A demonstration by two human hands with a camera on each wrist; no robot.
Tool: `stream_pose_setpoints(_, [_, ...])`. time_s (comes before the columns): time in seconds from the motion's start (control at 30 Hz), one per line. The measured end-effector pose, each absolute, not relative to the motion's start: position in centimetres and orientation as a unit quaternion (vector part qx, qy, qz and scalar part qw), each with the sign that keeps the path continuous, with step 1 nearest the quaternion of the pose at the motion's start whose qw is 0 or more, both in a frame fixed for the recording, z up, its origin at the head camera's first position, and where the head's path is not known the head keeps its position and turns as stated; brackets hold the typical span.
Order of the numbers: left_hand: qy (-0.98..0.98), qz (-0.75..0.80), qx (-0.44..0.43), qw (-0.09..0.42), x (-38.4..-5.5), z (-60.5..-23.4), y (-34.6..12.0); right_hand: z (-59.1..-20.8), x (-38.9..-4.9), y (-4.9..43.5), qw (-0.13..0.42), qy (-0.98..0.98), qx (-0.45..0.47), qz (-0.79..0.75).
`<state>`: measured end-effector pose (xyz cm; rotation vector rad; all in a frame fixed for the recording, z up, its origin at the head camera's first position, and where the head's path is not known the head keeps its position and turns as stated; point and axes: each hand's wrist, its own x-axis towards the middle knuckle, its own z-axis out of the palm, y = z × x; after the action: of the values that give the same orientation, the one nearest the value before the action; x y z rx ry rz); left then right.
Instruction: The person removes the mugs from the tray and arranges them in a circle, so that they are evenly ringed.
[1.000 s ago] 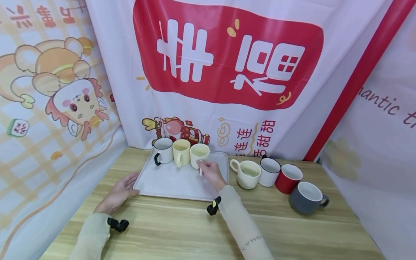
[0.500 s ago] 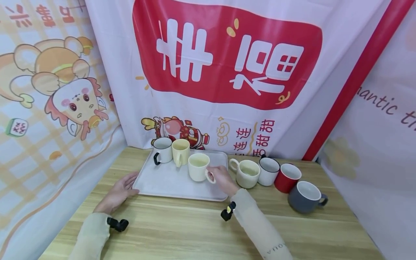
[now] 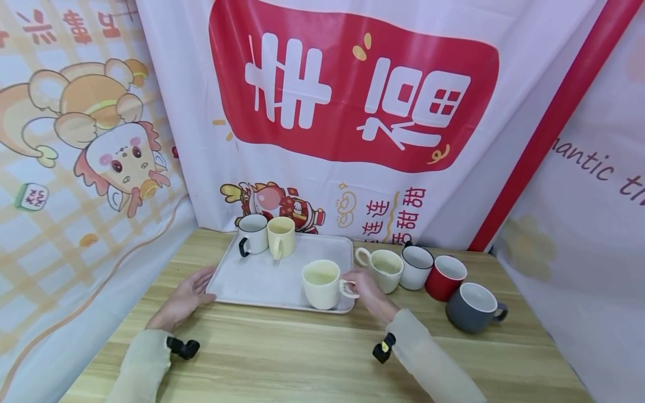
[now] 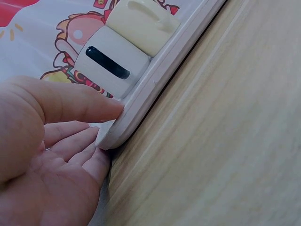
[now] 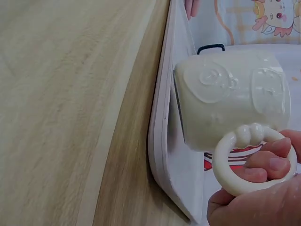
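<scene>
My right hand [image 3: 370, 291] grips a cream mug [image 3: 321, 284] by its ring handle, fingers curled through the loop. Raised figures show on this mug [image 5: 235, 96] in the right wrist view. It is upright over the tray's front right corner; whether its base touches is unclear. My left hand [image 3: 185, 296] lies at the front left corner of the white tray [image 3: 252, 280], thumb and straight fingers touching the rim. Along the tray's back stand a white mug with a black handle [image 3: 253, 236] and a pale yellow mug [image 3: 282, 238].
Right of the tray stand a cream mug [image 3: 384, 273], a black-rimmed white mug [image 3: 416, 271], a red mug [image 3: 444, 282] and a dark grey mug [image 3: 468, 313]. Printed cloth [image 3: 353, 140] hangs behind the wooden table [image 3: 282, 358].
The held cream mug has moved from beside the yellow mug toward the tray's front right corner, and its handle now points right. My left hand has stayed at the tray corner.
</scene>
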<state>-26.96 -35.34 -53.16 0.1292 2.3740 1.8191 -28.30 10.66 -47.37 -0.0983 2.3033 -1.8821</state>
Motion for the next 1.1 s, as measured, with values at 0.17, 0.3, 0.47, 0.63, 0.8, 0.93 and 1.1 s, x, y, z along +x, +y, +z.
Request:
stream_pose_setpoints(0.17, [0.797, 0.597, 0.042, 0.075, -27.2, -53.2, -35.2, -46.5, -26.5, 12.7, 0.076, 0.765, -0.034, -0.638])
stream_pose_setpoints(0.3, [0.798, 0.597, 0.043, 0.074, -27.3, -53.2, -35.0, -45.3, -24.8, 14.8, 0.078, 0.751, -0.031, -0.655])
stream_pose_setpoints(0.47, [0.798, 0.596, 0.042, 0.074, -27.4, -53.1, -34.9, -44.0, -22.9, 17.9, 0.08, 0.72, -0.009, -0.689])
stream_pose_setpoints(0.63, [0.798, 0.597, 0.04, 0.072, -27.3, -53.1, -34.9, -43.6, -21.0, 21.7, 0.084, 0.733, 0.019, -0.675])
stream_pose_setpoints(0.8, [0.801, 0.593, 0.042, 0.07, -27.1, -53.1, -35.0, -44.4, -18.9, 25.2, 0.053, 0.754, 0.035, -0.653])
stream_pose_setpoints(0.93, [0.802, 0.591, 0.04, 0.071, -26.8, -53.0, -35.1, -45.8, -17.5, 27.6, 0.003, 0.751, 0.048, -0.659])
stream_pose_setpoints(1.1, [0.805, 0.587, 0.04, 0.074, -26.7, -52.9, -35.1, -47.5, -15.9, 30.6, -0.041, 0.722, 0.056, -0.688])
